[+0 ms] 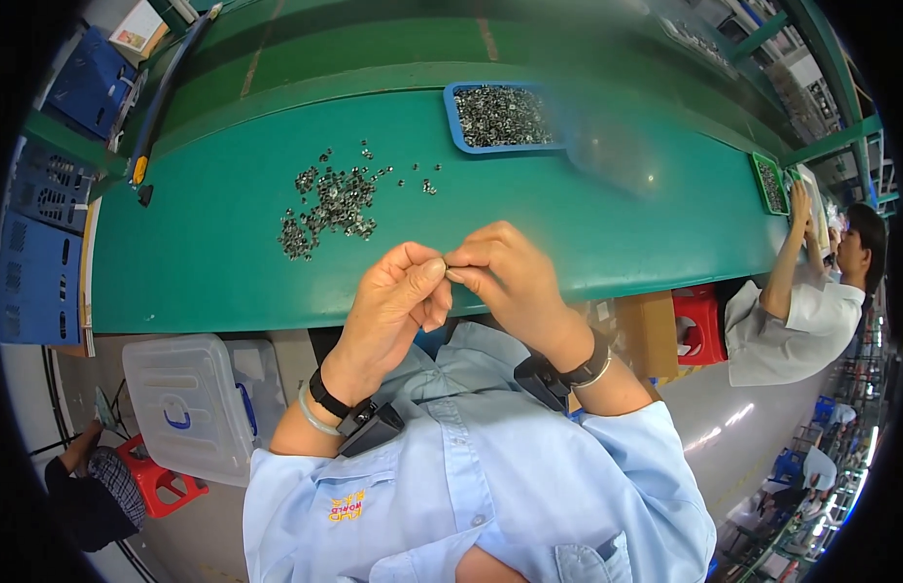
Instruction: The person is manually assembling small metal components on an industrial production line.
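Observation:
My left hand (406,290) and my right hand (503,275) meet fingertip to fingertip above the near edge of the green table (218,272). Both thumbs and forefingers are pinched together on one tiny dark piece, mostly hidden by the fingers, so its kind cannot be made out. Beyond my left hand lies a loose pile of small shiny black and silver parts (337,202), with a few strays to its right. Farther back stands a blue tray (458,129) filled with many similar small parts; a blurry patch covers its right end.
A green tray of small parts (770,185) sits at the table's right end, beside a seated co-worker (806,321). Below the table on the left is a clear lidded plastic box (184,398). A cardboard box (648,335) and a red stool (699,325) stand at the right.

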A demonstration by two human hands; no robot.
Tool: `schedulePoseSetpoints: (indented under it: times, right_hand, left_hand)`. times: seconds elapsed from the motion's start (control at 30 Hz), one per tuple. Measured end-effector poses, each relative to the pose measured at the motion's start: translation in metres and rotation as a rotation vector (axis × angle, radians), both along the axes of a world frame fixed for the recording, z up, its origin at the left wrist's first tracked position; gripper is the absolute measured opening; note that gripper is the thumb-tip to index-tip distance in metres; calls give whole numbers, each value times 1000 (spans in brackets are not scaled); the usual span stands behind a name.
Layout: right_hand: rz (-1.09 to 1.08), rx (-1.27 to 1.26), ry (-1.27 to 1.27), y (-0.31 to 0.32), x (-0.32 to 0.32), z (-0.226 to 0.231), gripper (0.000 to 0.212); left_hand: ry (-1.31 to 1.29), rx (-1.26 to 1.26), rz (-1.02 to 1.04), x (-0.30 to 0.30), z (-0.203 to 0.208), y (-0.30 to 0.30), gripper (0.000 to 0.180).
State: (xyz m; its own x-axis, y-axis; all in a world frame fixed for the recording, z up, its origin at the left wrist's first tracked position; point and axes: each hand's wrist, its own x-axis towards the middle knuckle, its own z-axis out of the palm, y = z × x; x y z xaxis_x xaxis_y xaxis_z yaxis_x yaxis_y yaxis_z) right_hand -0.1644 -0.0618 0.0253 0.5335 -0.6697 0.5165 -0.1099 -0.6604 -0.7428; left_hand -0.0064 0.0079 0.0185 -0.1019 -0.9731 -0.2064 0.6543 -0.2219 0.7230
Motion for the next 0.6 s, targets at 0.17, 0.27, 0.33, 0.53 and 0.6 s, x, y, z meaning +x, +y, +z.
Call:
schedulePoseSetpoints:
  times: [0.17, 0.27, 0.33, 0.53, 0.6]
  right_hand:
    - [-17, 24, 11, -14, -13, -9, 16]
    - [-40, 60, -14, -27, -21, -13, 16]
    - [-54, 30, -30, -37, -26, -16, 16]
    - [-83, 96, -145, -47, -41, -15, 13]
    - [-68, 189, -212, -45, -45, -14, 13]
  left_hand:
    - [-33, -10, -21, -11, -3, -23, 17]
    - [-56, 16, -32, -19, -6, -40, 17]
    - [-67, 25, -39, -25, -4, -51, 17]
    - [-1, 43, -111, -39, 12, -67, 17]
    - [35, 30, -124, -43, 15, -67, 17]
